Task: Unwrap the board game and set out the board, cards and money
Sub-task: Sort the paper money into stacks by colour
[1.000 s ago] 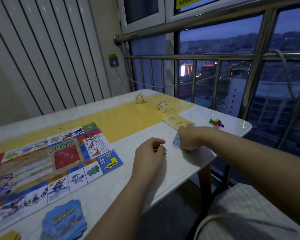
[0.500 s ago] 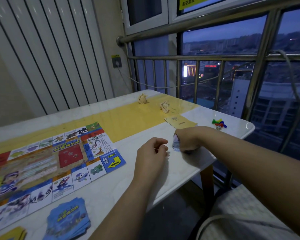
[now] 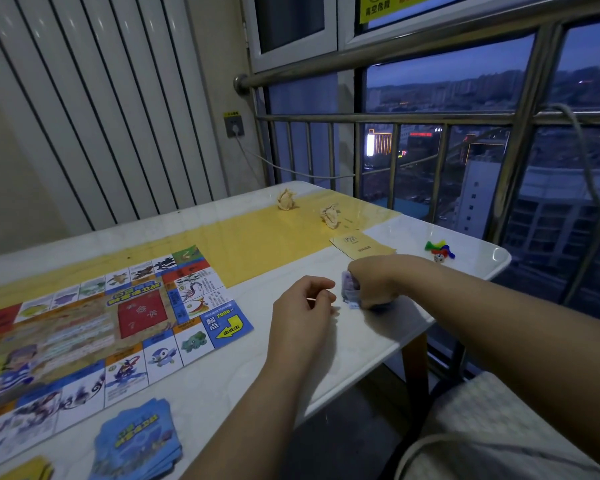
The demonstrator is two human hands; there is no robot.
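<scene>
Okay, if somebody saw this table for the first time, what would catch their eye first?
The colourful game board spread flat over the left side of the table stands out first, with a blue card deck near the front edge. Then the right hand gripping a small stack of play money mid-table, and bright pawns by the far right corner.

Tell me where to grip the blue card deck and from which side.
Take the deck across its two long edges, thumb on one and fingers on the other, coming down from above at the near side. It lies flat on the table and slightly fanned, so an edge pinch should square the loose cards and lift them together.
</scene>
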